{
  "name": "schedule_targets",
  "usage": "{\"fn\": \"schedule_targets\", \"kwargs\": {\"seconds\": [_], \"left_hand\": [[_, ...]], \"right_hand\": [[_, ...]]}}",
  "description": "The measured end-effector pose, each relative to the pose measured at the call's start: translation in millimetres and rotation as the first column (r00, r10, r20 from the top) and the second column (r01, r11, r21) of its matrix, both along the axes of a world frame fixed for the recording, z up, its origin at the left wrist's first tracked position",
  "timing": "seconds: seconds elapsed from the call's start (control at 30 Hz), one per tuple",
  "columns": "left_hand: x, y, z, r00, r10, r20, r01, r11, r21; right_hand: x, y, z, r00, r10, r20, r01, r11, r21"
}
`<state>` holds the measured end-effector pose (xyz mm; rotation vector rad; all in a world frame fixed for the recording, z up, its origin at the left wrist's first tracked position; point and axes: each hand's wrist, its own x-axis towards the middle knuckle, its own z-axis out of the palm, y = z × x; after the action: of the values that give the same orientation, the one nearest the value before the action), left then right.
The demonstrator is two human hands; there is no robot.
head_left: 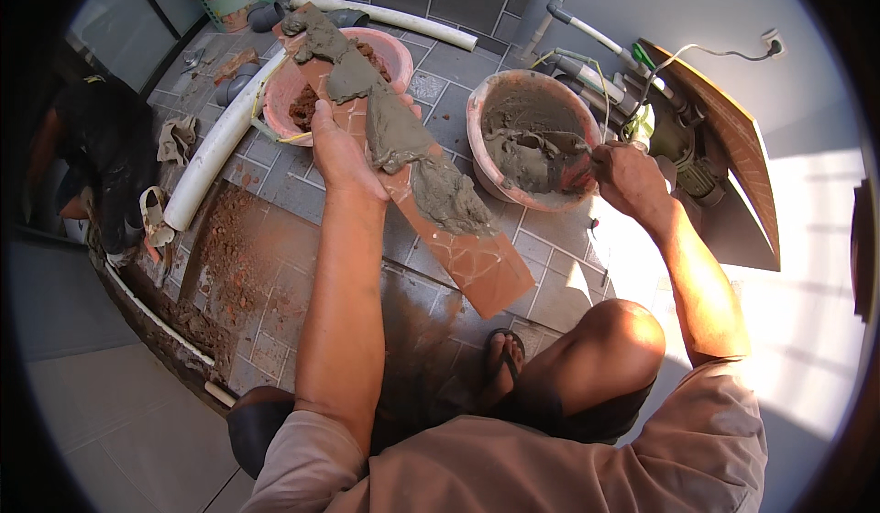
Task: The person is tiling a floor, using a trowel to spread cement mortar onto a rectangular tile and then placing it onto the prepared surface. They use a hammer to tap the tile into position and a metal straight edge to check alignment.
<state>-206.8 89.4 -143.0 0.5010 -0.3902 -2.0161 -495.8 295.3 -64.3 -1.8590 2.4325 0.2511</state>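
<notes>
My left hand (pixel 339 151) grips a long reddish-brown tile strip (pixel 490 275) from beneath, holding it tilted across the middle of the view. Grey mortar (pixel 412 155) lies in thick lumps along its upper part. My right hand (pixel 628 178) is closed on a trowel's handle at the rim of a pink bucket (pixel 472 119) of grey mortar; the trowel's blade is partly buried in the mortar. A second pink bucket (pixel 390 47) with reddish rubble sits behind the tile.
A co-worker (pixel 105 137) crouches at left beside a trench (pixel 165 307) with thin pipe. A white pipe (pixel 215 151) lies along the paving. A paint pail (pixel 229 4) stands at back; a pump (pixel 683 160), piping and leaning board (pixel 733 119) are at right.
</notes>
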Motion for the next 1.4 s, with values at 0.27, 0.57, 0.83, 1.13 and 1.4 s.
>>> {"fn": "schedule_targets", "kwargs": {"seconds": [0.27,0.57,0.83,1.13,1.4], "left_hand": [[-67.3,34.7,-42.1,0.967,-0.250,0.046,0.243,0.962,0.123],[-92.9,38.3,-87.1,0.936,-0.313,0.162,0.295,0.947,0.127],[-97.6,41.5,-83.7,0.931,-0.291,0.219,0.275,0.956,0.103],[-88.7,34.4,-81.1,0.946,-0.306,0.107,0.287,0.944,0.166],[-71.6,9.1,-14.1,0.988,-0.138,0.066,0.118,0.963,0.244]], "right_hand": [[-11.6,-71.7,-77.0,0.963,0.153,-0.223,-0.011,0.846,0.533],[-3.6,-80.4,-82.7,0.965,0.254,-0.071,-0.164,0.788,0.593],[3.9,-93.4,-82.1,0.984,-0.052,0.170,-0.070,0.767,0.638],[-20.6,-45.0,-64.0,0.477,-0.609,0.634,0.439,0.789,0.429],[-4.3,45.1,-39.5,0.412,-0.006,0.911,0.450,0.871,-0.198]]}}
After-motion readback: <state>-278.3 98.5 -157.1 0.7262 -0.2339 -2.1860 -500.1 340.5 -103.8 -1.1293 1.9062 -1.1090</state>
